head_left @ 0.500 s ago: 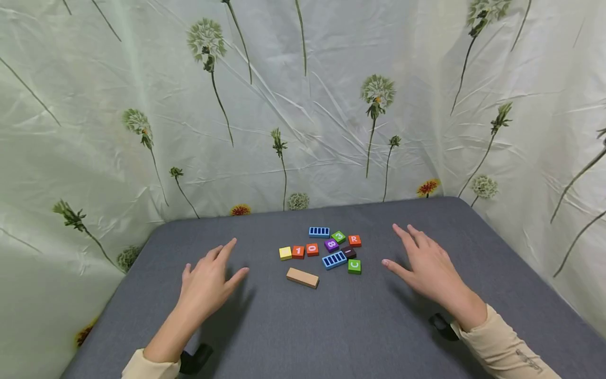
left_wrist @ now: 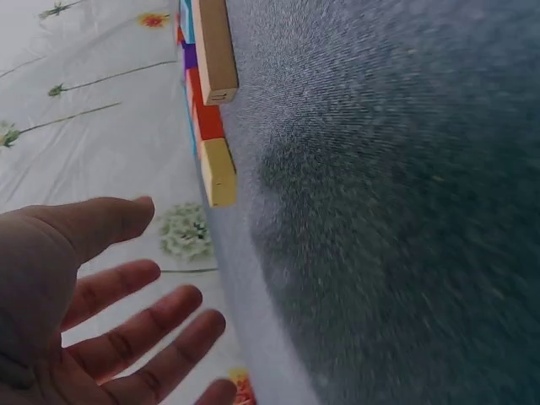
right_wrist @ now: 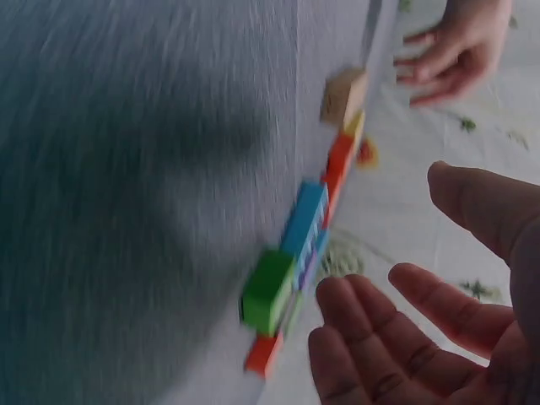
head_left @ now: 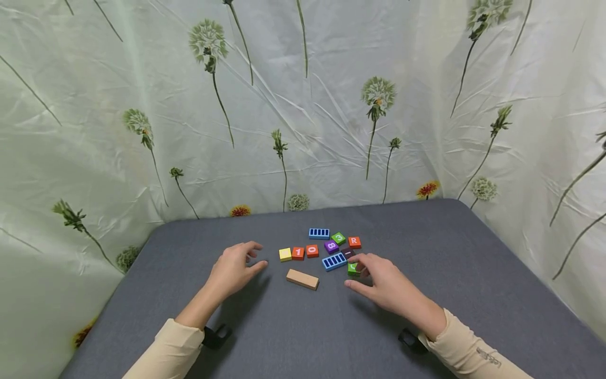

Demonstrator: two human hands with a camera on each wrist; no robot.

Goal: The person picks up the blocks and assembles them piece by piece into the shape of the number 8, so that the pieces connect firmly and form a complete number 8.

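My left hand (head_left: 233, 269) hovers over the table just left of a yellow block (head_left: 285, 255), its fingers relaxed and holding nothing. Close to the green block (head_left: 352, 270) is my right hand (head_left: 389, 284), its fingers overlapping that block in the head view. The right wrist view has the thumb and fingers apart, with nothing between them. Between the hands lie a plain wooden block (head_left: 302, 279), a blue barred block (head_left: 334, 261), red blocks marked 1 (head_left: 298, 253) and 0 (head_left: 312, 251), and a dark block (head_left: 347, 253) partly behind the right fingers.
Farther back are a second blue barred block (head_left: 319, 233), a green block marked 3 (head_left: 338, 238), a purple block marked 8 (head_left: 331, 246) and a red R block (head_left: 354, 242). A grey cloth covers the table (head_left: 303, 337); a flower-printed curtain (head_left: 322, 105) hangs behind.
Both hands have moved inward toward the blocks, the right one leftward to the green block, the left one rightward near the yellow block. Their fingers are more bent. The blocks have stayed put.
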